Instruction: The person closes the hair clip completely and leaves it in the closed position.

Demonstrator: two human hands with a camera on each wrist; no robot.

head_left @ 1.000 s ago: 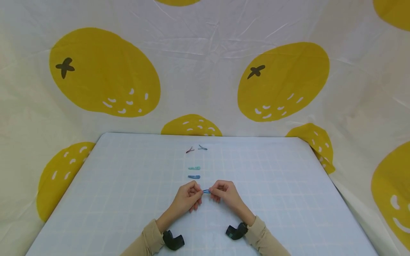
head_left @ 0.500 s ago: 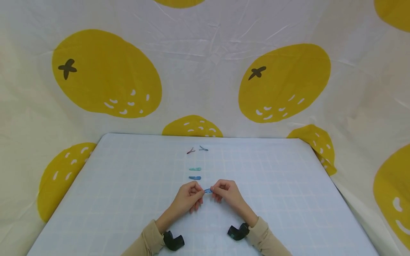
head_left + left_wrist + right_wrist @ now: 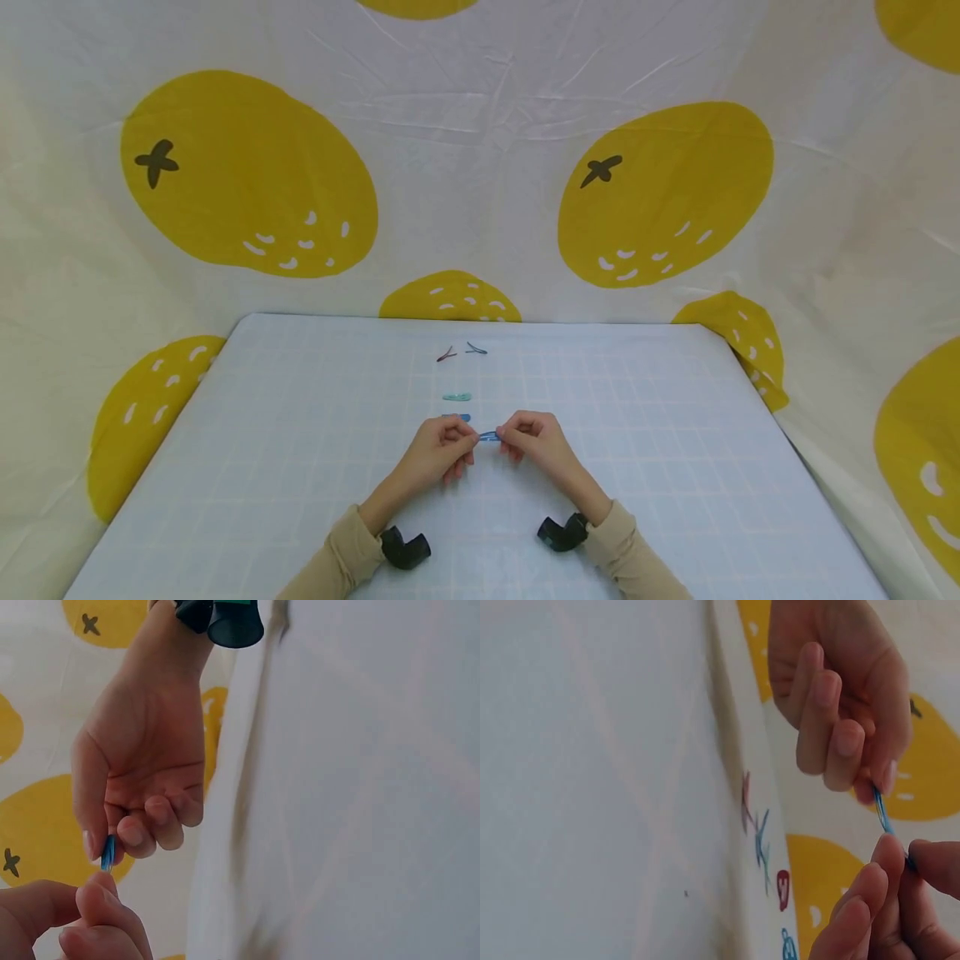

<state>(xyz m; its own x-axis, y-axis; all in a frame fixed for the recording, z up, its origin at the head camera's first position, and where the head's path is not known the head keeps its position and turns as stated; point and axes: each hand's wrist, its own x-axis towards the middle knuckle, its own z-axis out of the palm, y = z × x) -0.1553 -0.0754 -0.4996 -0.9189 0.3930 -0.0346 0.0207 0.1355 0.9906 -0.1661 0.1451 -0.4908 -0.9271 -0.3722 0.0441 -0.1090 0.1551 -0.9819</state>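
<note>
Between the two hands stretches a small blue snap hair clip, pinched at both ends. My left hand grips its left end between thumb and forefinger, and my right hand pinches the right end the same way. The clip's blue strands show as a thin line between the fingertips in the right wrist view. A second blue snap hair clip lies on the table just beyond my left hand, which partly covers it. Farther back is a teal snap hair clip.
Toward the table's far edge lie a dark red Y-shaped clip and a blue Y-shaped clip. A pale checked cloth covers the table. Behind it hangs a white curtain with large yellow fruit prints.
Both hands have shifted slightly away from the body with the hair clip held between them. My left hand now overlaps part of the blue clip lying on the table.
</note>
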